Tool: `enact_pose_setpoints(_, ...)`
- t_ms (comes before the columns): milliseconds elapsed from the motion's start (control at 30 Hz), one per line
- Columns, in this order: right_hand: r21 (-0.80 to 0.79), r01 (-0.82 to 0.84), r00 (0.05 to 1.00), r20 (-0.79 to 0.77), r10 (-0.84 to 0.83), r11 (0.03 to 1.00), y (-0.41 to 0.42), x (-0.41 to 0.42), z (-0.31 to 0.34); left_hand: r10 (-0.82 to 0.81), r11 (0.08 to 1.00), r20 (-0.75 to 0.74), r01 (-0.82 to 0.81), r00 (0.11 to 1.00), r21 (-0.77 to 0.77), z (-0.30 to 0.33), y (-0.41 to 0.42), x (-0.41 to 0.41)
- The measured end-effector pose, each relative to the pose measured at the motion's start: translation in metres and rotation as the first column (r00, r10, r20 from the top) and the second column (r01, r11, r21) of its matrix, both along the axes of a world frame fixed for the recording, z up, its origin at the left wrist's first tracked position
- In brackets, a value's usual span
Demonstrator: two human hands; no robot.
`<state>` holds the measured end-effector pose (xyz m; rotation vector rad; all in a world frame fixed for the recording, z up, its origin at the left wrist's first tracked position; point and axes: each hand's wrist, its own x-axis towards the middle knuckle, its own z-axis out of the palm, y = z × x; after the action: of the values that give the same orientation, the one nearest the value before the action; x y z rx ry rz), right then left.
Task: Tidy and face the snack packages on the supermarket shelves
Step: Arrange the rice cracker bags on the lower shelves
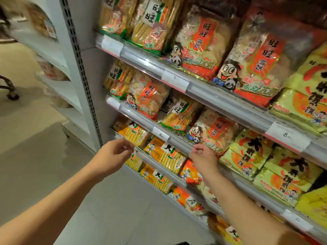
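Rice-cracker bags fill sloping shelves. A red-and-clear bag with a cartoon face (212, 133) stands on the second shelf, a green-edged bag of yellow sticks (178, 115) to its left. Orange-and-yellow packs (166, 154) lie on the shelf below. My right hand (203, 154) is at the second shelf's front rail (141, 119), just under the red bag, fingers curled, holding nothing I can see. My left hand (115, 152) hovers in front of the yellow stick pack (136, 135), fingers loosely bent and apart, empty.
The top shelf carries bigger red bags (254, 68) and green-edged bags (152, 23). Yellow-green packs (251, 152) are stacked at the right. A white perforated upright (79, 68) bounds the bay on the left. A grey floor lies below, with a trolley wheel (12, 96) far left.
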<state>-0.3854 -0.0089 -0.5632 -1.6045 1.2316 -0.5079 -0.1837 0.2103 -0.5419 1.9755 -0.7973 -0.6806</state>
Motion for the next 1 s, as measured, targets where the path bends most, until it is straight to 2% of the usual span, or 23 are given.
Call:
enact_pose_setpoints(200, -0.073, 0.032, 0.997, -0.063, -0.037, 0.997, -0.018, 0.065, 0.007, -0.068, 0.998, -0.037, 0.069, 0.997, 0.013, -0.002, -0.016, 0.057)
enact_pose_setpoints(333, -0.075, 0.081, 0.996, -0.037, -0.084, 0.994, -0.044, 0.102, 0.005, -0.101, 0.995, -0.009, 0.101, 0.995, 0.001, -0.001, -0.052, 0.092)
enact_pose_setpoints(433, -0.099, 0.141, 0.986, -0.073, -0.149, 0.985, -0.067, 0.124, -0.003, -0.089, 0.995, -0.049, 0.087, 0.995, -0.041, 0.000, -0.083, 0.116)
enact_pose_setpoints(600, 0.002, 0.319, 0.940, -0.134, -0.315, 0.948, -0.090, 0.149, -0.015, -0.102, 0.994, -0.017, 0.101, 0.995, -0.047, 0.003, -0.132, 0.162)
enact_pose_setpoints(700, 0.043, 0.347, 0.933, -0.116, -0.341, 0.937, -0.094, 0.158, -0.018, -0.071, 0.996, 0.049, 0.074, 0.996, -0.055, 0.000, -0.157, 0.187)
enact_pose_setpoints(833, 0.170, 0.338, 0.941, -0.052, -0.334, 0.926, -0.092, 0.163, -0.022, -0.067, 0.988, -0.088, 0.054, 0.994, -0.142, -0.011, -0.170, 0.206)
enact_pose_setpoints(1000, 0.163, 0.438, 0.886, 0.086, -0.455, 0.884, -0.085, 0.162, -0.014, -0.153, 0.980, -0.215, 0.121, 0.965, -0.155, -0.028, -0.180, 0.223)
